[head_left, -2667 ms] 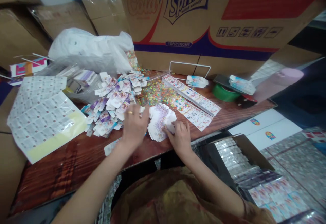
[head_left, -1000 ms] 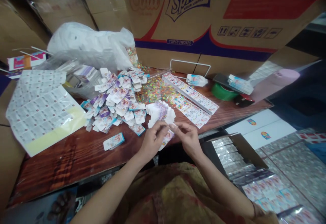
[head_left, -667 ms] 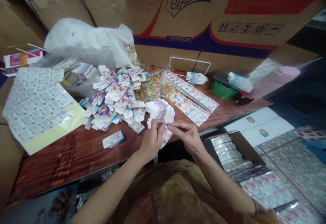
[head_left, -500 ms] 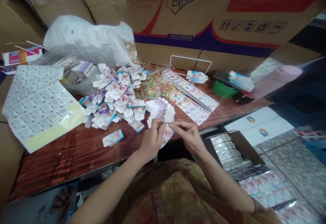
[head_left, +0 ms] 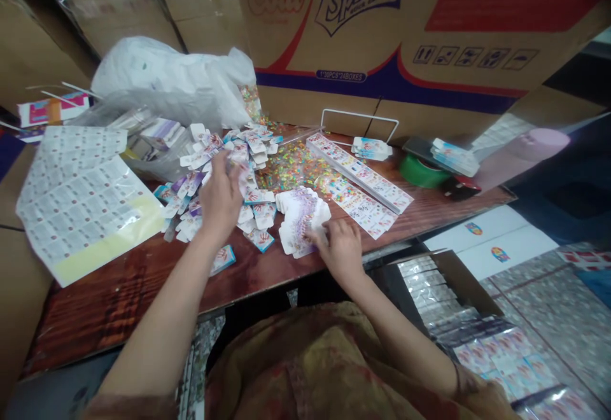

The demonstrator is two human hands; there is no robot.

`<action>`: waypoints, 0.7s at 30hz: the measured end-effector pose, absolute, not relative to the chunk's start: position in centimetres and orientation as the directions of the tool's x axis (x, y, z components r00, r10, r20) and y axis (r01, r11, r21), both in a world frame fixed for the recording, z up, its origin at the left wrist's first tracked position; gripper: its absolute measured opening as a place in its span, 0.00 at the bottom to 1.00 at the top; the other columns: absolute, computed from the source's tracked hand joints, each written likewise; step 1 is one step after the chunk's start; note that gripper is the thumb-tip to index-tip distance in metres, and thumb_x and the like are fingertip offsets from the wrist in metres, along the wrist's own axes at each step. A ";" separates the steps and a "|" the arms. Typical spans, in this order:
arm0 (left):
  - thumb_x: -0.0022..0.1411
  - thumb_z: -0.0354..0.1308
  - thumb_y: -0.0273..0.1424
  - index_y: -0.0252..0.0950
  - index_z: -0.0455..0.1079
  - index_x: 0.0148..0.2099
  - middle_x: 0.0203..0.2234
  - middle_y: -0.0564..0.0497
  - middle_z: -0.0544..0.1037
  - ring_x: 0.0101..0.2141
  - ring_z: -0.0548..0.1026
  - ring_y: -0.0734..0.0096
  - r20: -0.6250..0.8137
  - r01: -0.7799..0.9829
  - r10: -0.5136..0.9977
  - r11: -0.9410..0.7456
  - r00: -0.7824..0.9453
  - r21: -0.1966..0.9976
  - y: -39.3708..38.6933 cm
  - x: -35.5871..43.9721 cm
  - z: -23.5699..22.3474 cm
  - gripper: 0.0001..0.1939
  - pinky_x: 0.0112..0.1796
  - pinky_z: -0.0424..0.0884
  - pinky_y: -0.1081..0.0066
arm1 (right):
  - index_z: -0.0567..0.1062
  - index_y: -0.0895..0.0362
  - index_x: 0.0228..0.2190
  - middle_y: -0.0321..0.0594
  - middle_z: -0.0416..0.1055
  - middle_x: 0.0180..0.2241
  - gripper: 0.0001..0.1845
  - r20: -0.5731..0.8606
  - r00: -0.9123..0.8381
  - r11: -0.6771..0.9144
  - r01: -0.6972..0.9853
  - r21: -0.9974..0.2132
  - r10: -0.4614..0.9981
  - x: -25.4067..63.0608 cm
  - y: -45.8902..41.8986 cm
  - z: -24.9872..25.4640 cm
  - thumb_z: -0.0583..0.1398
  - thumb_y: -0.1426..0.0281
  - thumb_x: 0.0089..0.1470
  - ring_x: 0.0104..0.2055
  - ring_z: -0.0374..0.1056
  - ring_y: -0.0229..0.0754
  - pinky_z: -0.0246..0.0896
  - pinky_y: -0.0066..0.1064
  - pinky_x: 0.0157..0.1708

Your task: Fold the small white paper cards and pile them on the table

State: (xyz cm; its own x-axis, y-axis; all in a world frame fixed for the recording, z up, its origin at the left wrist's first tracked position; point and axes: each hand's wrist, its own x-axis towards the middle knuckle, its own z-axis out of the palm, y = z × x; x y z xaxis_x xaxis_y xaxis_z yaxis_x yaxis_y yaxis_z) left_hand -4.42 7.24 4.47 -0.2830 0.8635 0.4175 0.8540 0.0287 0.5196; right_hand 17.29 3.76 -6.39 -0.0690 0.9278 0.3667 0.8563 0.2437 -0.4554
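My left hand (head_left: 220, 200) is over the heap of small printed boxes (head_left: 260, 215), its fingers closed on a blurred small printed box (head_left: 244, 177). On the table in front of me lies a fanned stack of flat white-and-purple cartons (head_left: 300, 213). My right hand (head_left: 341, 248) rests at the right edge of that stack, fingertips touching it and fingers bent but apart. A single blue-and-white box (head_left: 223, 258) lies near my left forearm, partly hidden by it.
Colourful small pellets (head_left: 291, 165) in clear plastic lie behind the stack, beside printed sticker strips (head_left: 367, 181). Sticker sheets (head_left: 90, 216) and a white plastic bag (head_left: 167, 76) are at left. Green tape (head_left: 420, 172) and a pink bottle (head_left: 525, 156) stand right. A large carton (head_left: 382, 83) blocks the back.
My hands were together over a small box by the table edge. The left has moved left and forward to the heap; the right has shifted onto the flat stack, its fingers loosened.
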 end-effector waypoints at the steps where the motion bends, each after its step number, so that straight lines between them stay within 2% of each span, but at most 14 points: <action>1: 0.65 0.45 0.34 0.35 0.59 0.58 0.49 0.37 0.70 0.52 0.68 0.51 0.469 0.895 0.839 0.045 -0.274 0.443 7.9 -5.1 5.2 0.20 0.49 0.65 0.53 | 0.75 0.61 0.34 0.49 0.72 0.33 0.25 0.366 -0.095 0.238 0.898 -0.369 0.926 17.0 3.8 -6.7 0.56 0.51 0.56 0.38 0.66 0.52 0.53 0.49 0.50; 3: 0.65 0.47 0.34 0.36 0.58 0.59 0.57 0.40 0.62 0.61 0.54 0.43 0.543 0.955 0.819 0.024 -0.188 0.294 8.4 -5.6 5.7 0.21 0.55 0.56 0.44 | 0.75 0.61 0.33 0.50 0.71 0.34 0.25 0.358 -0.138 0.236 0.940 -0.247 0.923 16.4 3.7 -7.3 0.58 0.50 0.54 0.38 0.66 0.53 0.50 0.51 0.51; 5: 0.66 0.47 0.33 0.37 0.59 0.59 0.59 0.42 0.59 0.64 0.46 0.40 0.580 0.983 0.812 -0.049 -0.063 0.174 7.8 -4.6 4.9 0.21 0.56 0.50 0.41 | 0.75 0.60 0.33 0.49 0.71 0.34 0.22 0.367 -0.166 0.254 0.945 -0.206 0.915 16.1 3.5 -7.6 0.58 0.52 0.54 0.38 0.66 0.52 0.49 0.51 0.51; 6: 0.65 0.48 0.32 0.37 0.60 0.58 0.59 0.42 0.60 0.63 0.47 0.41 0.585 0.988 0.811 -0.091 0.000 0.125 7.1 -3.8 4.1 0.20 0.56 0.50 0.41 | 0.75 0.60 0.34 0.48 0.71 0.34 0.21 0.385 -0.173 0.269 0.939 -0.213 0.907 16.2 3.4 -7.8 0.58 0.53 0.55 0.39 0.66 0.51 0.49 0.51 0.52; 8: 0.64 0.50 0.29 0.36 0.64 0.54 0.53 0.39 0.66 0.59 0.56 0.44 0.548 0.982 0.827 -0.181 0.124 0.051 5.5 -1.8 2.1 0.16 0.54 0.57 0.45 | 0.74 0.60 0.38 0.47 0.72 0.35 0.20 0.435 -0.161 0.293 0.921 -0.255 0.886 16.5 3.1 -7.9 0.57 0.55 0.57 0.40 0.66 0.49 0.48 0.49 0.53; 10: 0.64 0.50 0.28 0.36 0.67 0.49 0.43 0.40 0.70 0.50 0.67 0.51 0.399 0.956 0.878 -0.292 0.262 0.013 3.7 0.3 -0.3 0.12 0.48 0.65 0.53 | 0.74 0.60 0.38 0.46 0.72 0.36 0.19 0.463 -0.138 0.295 0.912 -0.286 0.875 17.1 2.9 -7.8 0.56 0.57 0.58 0.41 0.66 0.48 0.49 0.47 0.53; 12: 0.63 0.52 0.29 0.36 0.67 0.46 0.38 0.43 0.70 0.43 0.70 0.56 0.198 0.933 0.919 -0.357 0.342 0.047 2.4 1.8 -2.5 0.09 0.41 0.69 0.59 | 0.75 0.60 0.34 0.46 0.71 0.34 0.17 0.444 -0.143 0.280 0.924 -0.259 0.885 17.4 2.7 -7.6 0.56 0.58 0.58 0.40 0.65 0.48 0.50 0.46 0.53; 14: 0.62 0.54 0.27 0.36 0.65 0.46 0.39 0.45 0.69 0.41 0.69 0.59 0.071 0.934 0.940 -0.340 0.334 0.110 1.7 2.6 -4.2 0.09 0.40 0.69 0.61 | 0.75 0.58 0.30 0.45 0.71 0.32 0.16 0.403 -0.181 0.278 0.941 -0.195 0.897 17.4 2.3 -7.3 0.57 0.59 0.58 0.38 0.65 0.49 0.48 0.49 0.53; 17: 0.61 0.55 0.26 0.35 0.63 0.46 0.42 0.44 0.66 0.42 0.68 0.60 0.016 0.941 0.959 -0.280 0.282 0.189 1.7 2.7 -5.7 0.11 0.43 0.68 0.60 | 0.76 0.58 0.31 0.44 0.71 0.31 0.14 0.364 -0.229 0.294 0.946 -0.134 0.903 16.8 1.9 -7.1 0.59 0.60 0.57 0.37 0.65 0.49 0.46 0.50 0.53; 21: 0.60 0.55 0.26 0.35 0.61 0.46 0.43 0.45 0.65 0.43 0.67 0.59 0.017 0.938 0.964 -0.263 0.266 0.226 2.1 2.4 -6.2 0.11 0.44 0.67 0.59 | 0.76 0.58 0.28 0.43 0.71 0.29 0.13 0.358 -0.223 0.302 0.936 -0.183 0.907 16.1 2.1 -7.5 0.60 0.62 0.57 0.35 0.66 0.47 0.48 0.46 0.52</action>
